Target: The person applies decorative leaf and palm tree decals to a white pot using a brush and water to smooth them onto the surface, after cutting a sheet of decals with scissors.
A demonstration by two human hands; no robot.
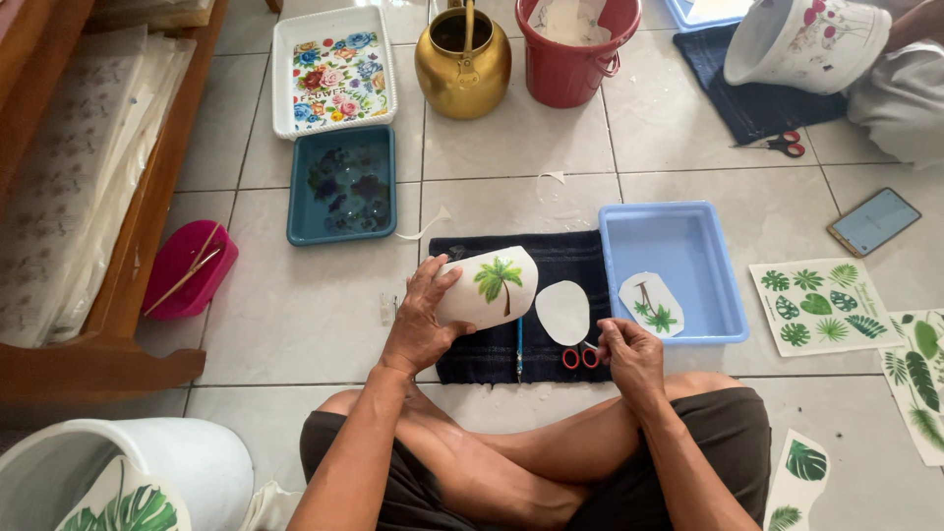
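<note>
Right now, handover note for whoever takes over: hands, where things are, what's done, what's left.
Left hand: grips a white pot lying on its side on the dark towel; a palm tree decal already sits on the pot.
Right hand: at the red-handled scissors on the towel's near edge, fingers touching the handles; whether it grips them is unclear.
Nearby: a blank oval cutout on the towel, and a cut palm decal in the light blue tray.
Done: one decal on the pot.
Left: tray decal not applied; leaf decal sheets to the right uncut.
</note>
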